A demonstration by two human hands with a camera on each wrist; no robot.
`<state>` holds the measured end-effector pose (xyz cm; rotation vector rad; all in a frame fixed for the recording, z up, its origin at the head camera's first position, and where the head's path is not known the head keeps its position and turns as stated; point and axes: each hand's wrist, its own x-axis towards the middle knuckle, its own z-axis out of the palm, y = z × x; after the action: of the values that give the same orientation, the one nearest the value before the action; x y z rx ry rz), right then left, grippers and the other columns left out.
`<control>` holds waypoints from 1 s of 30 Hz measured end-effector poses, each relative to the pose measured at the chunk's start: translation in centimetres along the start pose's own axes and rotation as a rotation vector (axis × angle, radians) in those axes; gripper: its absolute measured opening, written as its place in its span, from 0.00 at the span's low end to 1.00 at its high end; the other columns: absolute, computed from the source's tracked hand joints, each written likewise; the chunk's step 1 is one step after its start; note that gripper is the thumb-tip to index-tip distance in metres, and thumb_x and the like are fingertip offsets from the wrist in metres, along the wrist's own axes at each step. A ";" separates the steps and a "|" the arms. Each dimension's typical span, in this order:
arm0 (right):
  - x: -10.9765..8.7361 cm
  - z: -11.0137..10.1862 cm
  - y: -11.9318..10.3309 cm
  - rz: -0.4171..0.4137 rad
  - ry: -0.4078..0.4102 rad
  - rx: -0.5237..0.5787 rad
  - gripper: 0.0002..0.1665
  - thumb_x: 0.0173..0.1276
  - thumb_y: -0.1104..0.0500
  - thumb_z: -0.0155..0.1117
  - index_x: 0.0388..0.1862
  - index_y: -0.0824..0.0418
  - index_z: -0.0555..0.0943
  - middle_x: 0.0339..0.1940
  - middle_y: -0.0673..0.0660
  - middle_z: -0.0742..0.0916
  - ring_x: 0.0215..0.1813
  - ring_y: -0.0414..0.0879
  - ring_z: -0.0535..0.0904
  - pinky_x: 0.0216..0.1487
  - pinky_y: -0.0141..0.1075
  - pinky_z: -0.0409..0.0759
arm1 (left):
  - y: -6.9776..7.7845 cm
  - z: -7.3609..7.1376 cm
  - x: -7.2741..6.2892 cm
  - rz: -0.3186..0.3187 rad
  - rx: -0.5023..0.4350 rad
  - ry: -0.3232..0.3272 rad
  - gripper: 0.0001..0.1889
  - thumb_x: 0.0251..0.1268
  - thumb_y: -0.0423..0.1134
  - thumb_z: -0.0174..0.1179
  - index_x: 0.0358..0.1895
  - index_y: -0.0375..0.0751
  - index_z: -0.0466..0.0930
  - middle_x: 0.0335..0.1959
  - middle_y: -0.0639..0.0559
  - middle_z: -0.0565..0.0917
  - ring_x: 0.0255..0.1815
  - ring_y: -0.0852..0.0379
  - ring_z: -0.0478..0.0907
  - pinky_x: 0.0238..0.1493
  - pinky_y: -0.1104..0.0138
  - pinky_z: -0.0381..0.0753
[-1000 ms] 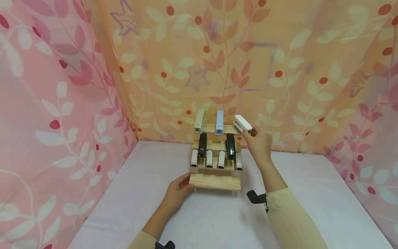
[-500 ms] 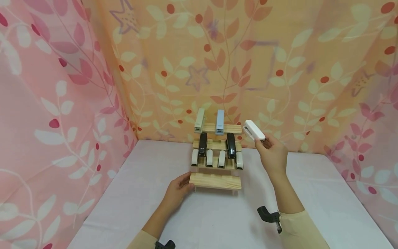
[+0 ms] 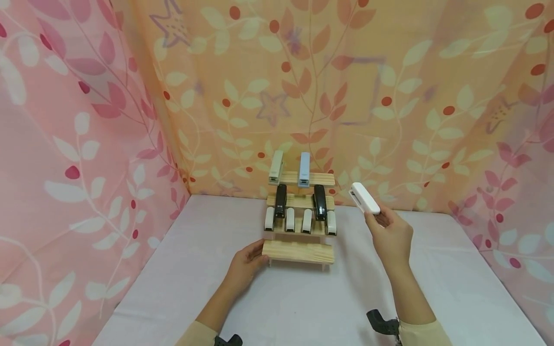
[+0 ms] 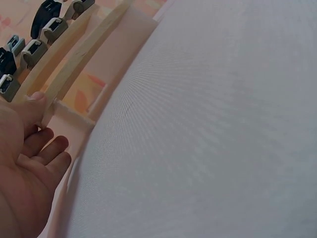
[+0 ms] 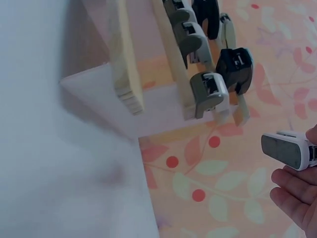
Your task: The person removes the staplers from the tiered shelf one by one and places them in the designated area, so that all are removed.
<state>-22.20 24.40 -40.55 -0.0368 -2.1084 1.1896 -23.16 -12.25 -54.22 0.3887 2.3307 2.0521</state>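
Note:
My right hand (image 3: 393,238) pinches a white stapler (image 3: 365,198) by its end, in the air to the right of the tiered wooden rack (image 3: 298,253). In the right wrist view the stapler's grey base (image 5: 280,150) faces the camera. My left hand (image 3: 245,264) grips the left end of the rack's lowest step, thumb (image 4: 34,106) on the wood and fingers below. On the top step stand a pale green stapler (image 3: 276,167) and a light blue stapler (image 3: 304,169). Two black staplers (image 3: 320,203) lean on the step below, and several small white staplers (image 3: 290,220) line the one under that.
The rack stands on a table with a white cloth (image 3: 294,307). A patterned orange curtain (image 3: 242,120) hangs close behind it, and a pink one (image 3: 86,182) along the left side. Dark wrist mounts (image 3: 383,323) stick out at both forearms.
My right hand has drawn the white stapler off the right end of the top step, moving it right and down towards me. My left hand stays at the lowest step.

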 end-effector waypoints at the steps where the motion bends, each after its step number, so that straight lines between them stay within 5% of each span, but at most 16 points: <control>1: -0.1 0.0 0.3 -0.002 0.006 -0.002 0.23 0.68 0.61 0.73 0.61 0.68 0.83 0.51 0.67 0.89 0.50 0.57 0.89 0.43 0.13 0.78 | 0.0 0.0 0.0 0.002 -0.002 -0.003 0.31 0.68 0.38 0.68 0.72 0.34 0.71 0.68 0.38 0.78 0.70 0.43 0.75 0.65 0.69 0.78; 20: -1.3 0.6 4.7 0.006 0.021 -0.085 0.22 0.67 0.58 0.74 0.58 0.67 0.85 0.47 0.63 0.91 0.46 0.53 0.90 0.41 0.16 0.81 | -0.4 -0.1 -0.1 0.023 0.001 -0.011 0.31 0.69 0.39 0.68 0.73 0.37 0.71 0.69 0.40 0.77 0.71 0.44 0.75 0.64 0.70 0.79; 30: -1.6 1.3 6.8 0.048 0.007 -0.079 0.23 0.69 0.59 0.73 0.58 0.71 0.84 0.46 0.70 0.90 0.45 0.61 0.89 0.37 0.08 0.71 | -0.3 -0.1 0.0 0.023 -0.002 -0.017 0.31 0.70 0.39 0.67 0.73 0.38 0.71 0.70 0.41 0.77 0.71 0.44 0.75 0.63 0.70 0.80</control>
<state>-23.87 26.83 -47.06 -0.1279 -2.1579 1.1320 -23.18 -12.35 -54.50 0.4333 2.3255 2.0534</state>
